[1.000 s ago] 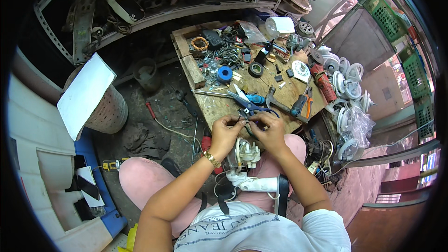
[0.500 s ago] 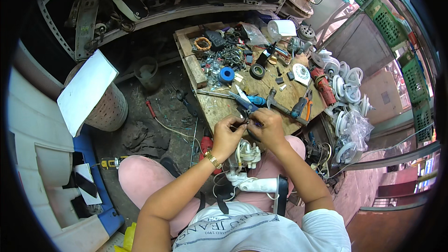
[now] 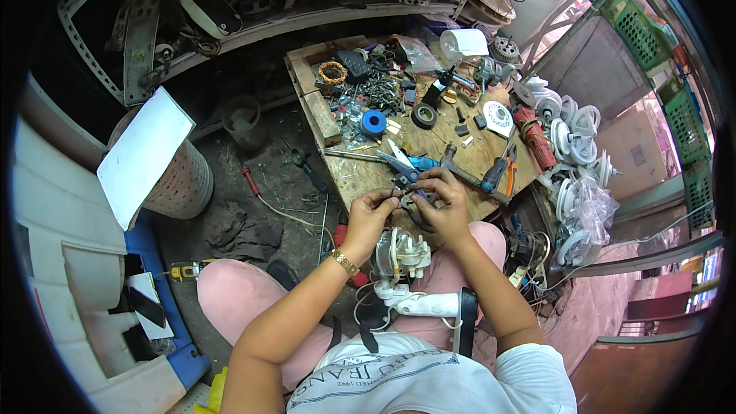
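Observation:
My left hand point(image 3: 371, 216), with a gold watch point(image 3: 346, 262) at its wrist, has thumb and forefinger pinched together. My right hand point(image 3: 446, 203) is close beside it, its fingers curled and also pinching. Whatever lies between the fingertips is small and dark, too small to name. A dark curved tool point(image 3: 418, 218) shows at the right palm; its kind is partly hidden. Below the hands, between my thighs, rests a white fan motor unit point(image 3: 406, 254) with loose wires and a white neck point(image 3: 422, 304). Blue-handled scissors point(image 3: 400, 165) lie just beyond the fingers.
The wooden worktable point(image 3: 360, 176) carries a hammer point(image 3: 460, 169), orange pliers point(image 3: 508, 176), black tape point(image 3: 423, 116), a blue spool point(image 3: 373, 123) and many small parts. A red grinder point(image 3: 533, 138) and white fan parts point(image 3: 575, 138) crowd its right side. A perforated basket point(image 3: 180, 184) stands left.
My right hand has opened its grip slightly and turned, showing more of the dark tool at its palm. My left hand has shifted a little, still pinching. The motor unit has stayed in place.

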`<state>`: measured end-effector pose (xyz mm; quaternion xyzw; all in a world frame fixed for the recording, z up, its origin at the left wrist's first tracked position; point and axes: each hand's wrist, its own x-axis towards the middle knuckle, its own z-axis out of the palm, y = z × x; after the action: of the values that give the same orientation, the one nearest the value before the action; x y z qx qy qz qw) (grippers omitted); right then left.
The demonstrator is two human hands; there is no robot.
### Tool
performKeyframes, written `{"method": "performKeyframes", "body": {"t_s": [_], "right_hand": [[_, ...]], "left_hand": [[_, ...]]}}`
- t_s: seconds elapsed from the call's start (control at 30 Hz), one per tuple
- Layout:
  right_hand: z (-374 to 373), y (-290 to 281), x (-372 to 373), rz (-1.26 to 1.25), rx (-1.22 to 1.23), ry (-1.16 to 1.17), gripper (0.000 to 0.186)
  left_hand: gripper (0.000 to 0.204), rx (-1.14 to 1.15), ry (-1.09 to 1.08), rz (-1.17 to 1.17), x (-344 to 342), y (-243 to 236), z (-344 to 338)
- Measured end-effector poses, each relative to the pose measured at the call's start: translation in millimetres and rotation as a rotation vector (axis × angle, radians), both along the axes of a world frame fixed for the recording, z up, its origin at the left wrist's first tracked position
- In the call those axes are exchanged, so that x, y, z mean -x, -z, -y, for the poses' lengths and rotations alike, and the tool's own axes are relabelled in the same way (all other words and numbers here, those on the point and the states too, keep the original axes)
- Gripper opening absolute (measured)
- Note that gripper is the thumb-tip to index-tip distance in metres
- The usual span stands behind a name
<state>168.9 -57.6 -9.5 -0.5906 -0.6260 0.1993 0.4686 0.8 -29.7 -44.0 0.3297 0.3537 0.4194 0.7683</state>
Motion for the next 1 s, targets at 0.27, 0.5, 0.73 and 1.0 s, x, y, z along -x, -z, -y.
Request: {"method": "performKeyframes", "body": {"t_s": [0.27, 0.5, 0.73, 1.0], "right_hand": [[-1.8, -11.8, 8.4, 0.391, -0.177, -0.001, 0.021], [-2.5, -9.0, 15.9, 0.336, -0.147, 0.059, 0.017], [-3.3, -5.4, 14.9, 0.308, -0.147, 0.098, 0.017], [0.2, -16.3, 19.4, 0.441, -0.175, 0.101, 0.018]], "left_hand": [[0.019, 0.018, 0.04, 0.023, 1.0, 2.5, -2.6], [0.019, -0.005, 0.035, -0.001, 0.7, -0.9, -0.8], [0.02, -0.062, 0.005, -0.041, -0.9, -1.7, 0.6], [0.018, -0.2, -0.052, -0.161, -5.1, 4.8, 2.9]]}}
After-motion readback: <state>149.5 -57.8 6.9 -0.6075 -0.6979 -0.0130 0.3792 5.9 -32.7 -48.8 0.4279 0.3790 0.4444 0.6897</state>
